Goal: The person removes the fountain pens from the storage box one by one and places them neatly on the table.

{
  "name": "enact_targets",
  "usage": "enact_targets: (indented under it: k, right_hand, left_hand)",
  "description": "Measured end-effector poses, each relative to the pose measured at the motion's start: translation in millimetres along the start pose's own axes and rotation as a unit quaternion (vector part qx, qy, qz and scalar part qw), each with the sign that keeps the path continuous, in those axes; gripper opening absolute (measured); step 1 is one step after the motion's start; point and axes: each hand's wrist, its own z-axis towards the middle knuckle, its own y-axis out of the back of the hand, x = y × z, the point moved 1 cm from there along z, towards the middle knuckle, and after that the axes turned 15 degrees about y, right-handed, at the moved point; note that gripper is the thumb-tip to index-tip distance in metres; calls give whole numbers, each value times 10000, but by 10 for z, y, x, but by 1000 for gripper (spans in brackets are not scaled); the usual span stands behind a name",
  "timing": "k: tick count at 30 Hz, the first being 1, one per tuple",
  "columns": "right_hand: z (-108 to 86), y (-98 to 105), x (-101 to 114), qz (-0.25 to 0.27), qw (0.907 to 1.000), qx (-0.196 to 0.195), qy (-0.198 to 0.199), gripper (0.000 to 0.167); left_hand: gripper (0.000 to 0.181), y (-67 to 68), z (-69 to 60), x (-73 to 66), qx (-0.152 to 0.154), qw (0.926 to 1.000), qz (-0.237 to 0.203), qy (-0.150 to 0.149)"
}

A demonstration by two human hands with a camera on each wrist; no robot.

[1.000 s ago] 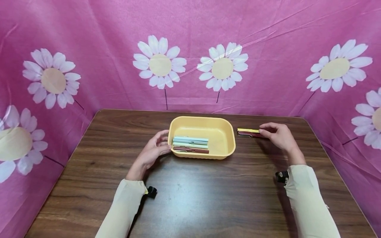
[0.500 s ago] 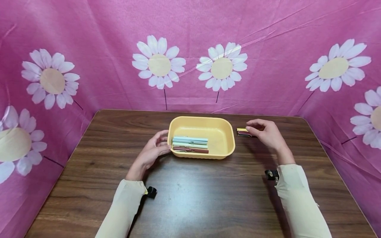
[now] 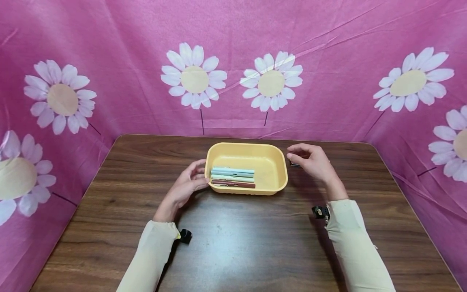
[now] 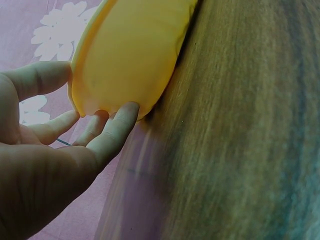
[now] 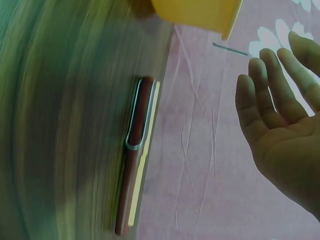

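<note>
The yellow plastic tray (image 3: 270, 172) stands near the far side of the table. Inside it, at the left, lie several pens (image 3: 233, 177) in light blue, light green and dark red. My left hand (image 3: 182, 186) touches the tray's left end with extended fingertips, which the left wrist view shows against its outer wall. To the right of the tray my right hand (image 3: 314, 164) hovers, fingers loosely bent and holding nothing. Below it a dark red pen (image 5: 131, 162) with a metal clip and a yellow pen (image 5: 135, 207) lie side by side on the table; the head view mostly hides them.
The brown wood-grain table (image 3: 233, 243) reaches toward me in front of the tray. A pink cloth (image 3: 233, 24) printed with white daisies hangs behind the table and along both sides.
My right hand has moved left from the right end of the two loose pens toward the tray, covering more of them. The left hand and the tray have stayed put.
</note>
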Motion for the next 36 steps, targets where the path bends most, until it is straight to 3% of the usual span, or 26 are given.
enact_targets:
  k: [9,27,36]
  right_hand:
    - [121,-152,120,134,9998,-21,122,28]
    - [279,-601,223,1404,9896,304,46,40]
    - [310,-790,150,1191,9909,621,127,43]
  left_hand:
    - [71,0,7,11,26,10000,-46,-40]
    - [70,5,22,7,64,9999,-20,-99]
    - [70,6,18,15,49,10000,-44,-52]
